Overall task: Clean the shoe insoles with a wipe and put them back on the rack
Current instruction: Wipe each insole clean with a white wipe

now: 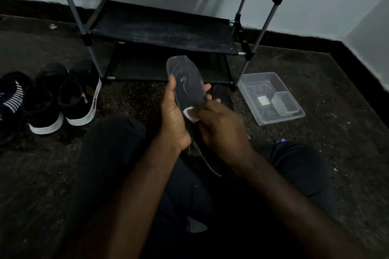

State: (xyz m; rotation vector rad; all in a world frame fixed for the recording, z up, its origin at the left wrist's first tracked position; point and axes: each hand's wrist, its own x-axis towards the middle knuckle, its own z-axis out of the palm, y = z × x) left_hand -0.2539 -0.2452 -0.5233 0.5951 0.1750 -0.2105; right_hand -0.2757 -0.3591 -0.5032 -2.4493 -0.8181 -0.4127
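wiping is the step in hand: the left hand (174, 115) grasps a dark insole (187, 81) above the lap, fingers curled round its edges, while the right hand (221, 126) pinches a white wipe (189, 113) against its middle. next, likely, it calls for rubbing toward the toe, then reaching to the shoe rack (164, 27) ahead.

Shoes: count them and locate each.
3, left of the rack: striped shoe at the frame's edge, white-soled shoe beside it, third shoe nearest the rack. More may be hidden.

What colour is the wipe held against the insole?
White. The wipe shows in the head view, held by the right hand against the dark insole.
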